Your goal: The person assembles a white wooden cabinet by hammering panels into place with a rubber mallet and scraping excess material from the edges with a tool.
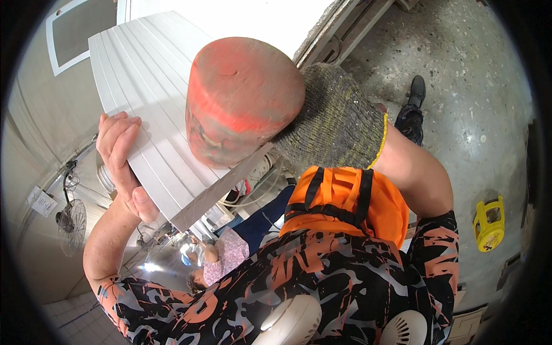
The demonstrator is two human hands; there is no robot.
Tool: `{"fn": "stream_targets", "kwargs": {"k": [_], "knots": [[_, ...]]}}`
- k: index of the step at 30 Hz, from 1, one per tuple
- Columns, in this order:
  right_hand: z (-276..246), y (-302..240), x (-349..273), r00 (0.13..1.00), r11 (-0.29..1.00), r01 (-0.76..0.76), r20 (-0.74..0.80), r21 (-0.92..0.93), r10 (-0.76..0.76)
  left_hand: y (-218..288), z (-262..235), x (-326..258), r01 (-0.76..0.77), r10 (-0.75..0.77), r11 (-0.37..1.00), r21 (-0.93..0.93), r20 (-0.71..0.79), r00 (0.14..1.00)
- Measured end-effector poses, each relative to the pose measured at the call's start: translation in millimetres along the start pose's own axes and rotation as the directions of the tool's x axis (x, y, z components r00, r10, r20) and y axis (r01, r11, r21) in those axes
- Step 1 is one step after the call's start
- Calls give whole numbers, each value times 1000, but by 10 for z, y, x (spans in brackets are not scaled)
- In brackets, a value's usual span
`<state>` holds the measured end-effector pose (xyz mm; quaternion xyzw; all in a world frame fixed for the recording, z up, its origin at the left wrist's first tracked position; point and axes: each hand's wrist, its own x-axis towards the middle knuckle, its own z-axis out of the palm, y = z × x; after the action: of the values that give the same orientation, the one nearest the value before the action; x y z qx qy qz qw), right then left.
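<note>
A white slab with long parallel grooves (154, 109) slants across the upper left. My bare left hand (121, 155) is closed round its left edge, fingers on the grooved face and thumb toward the near corner. Above the slab, near the middle of the view, is a thick, rounded red cylindrical block (244, 86), scuffed and grey with dirt. My right hand (339, 118), in a grey knit glove with a yellow cuff, is against the block's right side. Its fingers are hidden, and whether the block touches the slab is unclear.
A yellow stool (489, 224) stands on the stained concrete floor at right. Another person's boot (418, 91) shows at upper right. A person in a pink patterned top (230, 253) is beyond my left arm. A fan (71, 221) is at far left; an orange bag (374, 201) lies against my body.
</note>
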<state>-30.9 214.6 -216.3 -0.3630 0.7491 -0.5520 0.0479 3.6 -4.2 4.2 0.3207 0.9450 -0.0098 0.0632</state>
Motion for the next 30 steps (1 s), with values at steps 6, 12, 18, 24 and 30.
{"fn": "stream_targets", "kwargs": {"k": [6, 12, 18, 24, 30], "knots": [[-4, -17, 5, 1000, 1000, -3, 13, -12, 3, -26, 57, 61, -19, 16, 997, -72, -42, 999], [0, -68, -9, 999, 1000, 24, 40, 5, -25, 54, 16, 8, 56, -56, 995, -76, 10, 998], [-27, -73, 17, 999, 1000, 30, 36, 7, -30, 31, -6, 18, 57, -54, 996, -71, 46, 998], [-32, -74, 19, 999, 1000, 26, 39, 11, -27, 20, 34, -37, 108, -104, 986, -125, 36, 994], [-32, -87, 17, 999, 999, 31, 40, 17, -31, -5, 37, 38, 3, -3, 998, -57, -10, 1000]]}}
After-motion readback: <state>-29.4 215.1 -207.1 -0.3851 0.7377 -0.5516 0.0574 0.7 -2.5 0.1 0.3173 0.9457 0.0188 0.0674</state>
